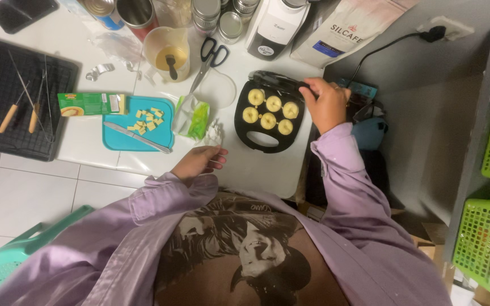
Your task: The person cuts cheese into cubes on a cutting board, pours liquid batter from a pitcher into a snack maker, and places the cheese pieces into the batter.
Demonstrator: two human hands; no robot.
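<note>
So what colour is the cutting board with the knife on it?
Teal blue cutting board, clearest in the head view.

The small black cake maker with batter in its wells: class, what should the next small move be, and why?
Probably swing the lid down shut. The right hand grips the raised lid's edge, and six wells of the cake maker hold yellow batter; the left hand rests free on the counter.

Clearances, for your reach: bare white counter (256,167) in front of the open cake-pop maker (267,113) gives you room. Leftward, the green wrapper (195,118) and teal cutting board (138,123) with knife (138,137) block you. Behind, scissors (208,59), measuring jug (168,54) and tins (206,14) crowd you.
</note>
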